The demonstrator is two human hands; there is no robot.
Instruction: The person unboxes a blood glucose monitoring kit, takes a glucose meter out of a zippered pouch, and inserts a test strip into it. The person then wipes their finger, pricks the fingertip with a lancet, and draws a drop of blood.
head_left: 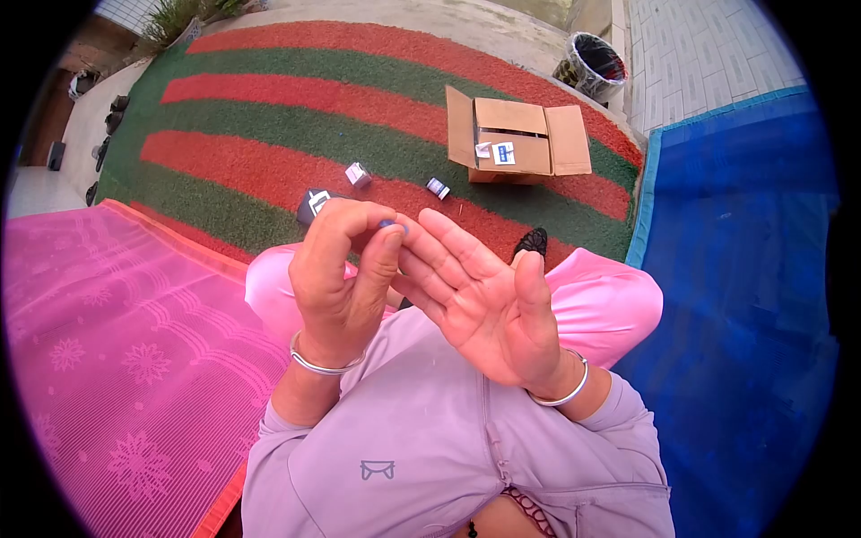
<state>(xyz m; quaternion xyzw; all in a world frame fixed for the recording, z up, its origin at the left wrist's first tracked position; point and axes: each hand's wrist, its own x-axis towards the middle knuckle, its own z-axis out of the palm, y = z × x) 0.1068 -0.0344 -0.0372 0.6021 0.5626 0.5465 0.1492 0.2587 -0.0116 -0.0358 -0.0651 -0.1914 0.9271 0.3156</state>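
My left hand (pixel 334 269) is closed in a pinch, thumb against forefinger, on a small blue object (pixel 387 223) whose kind I cannot make out. The blue object is at a fingertip of my right hand (pixel 484 309); whether it presses on the skin cannot be told. With the palm turned up and fingers stretched out, my right hand is open beside the left. Beyond my left knuckles lies a dark item with a white label (pixel 314 206), partly covered by the hand. A small white box (pixel 358 175) and a little labelled bottle (pixel 438 188) rest on the striped turf.
An open cardboard box (pixel 520 139) stands ahead to the right, with small labelled packets on its flap. Behind it is a lined waste bin (pixel 596 65). Pink patterned matting (pixel 134 359) lies on my left, blue matting (pixel 735 269) on my right. A black shoe (pixel 534 242) shows past my knee.
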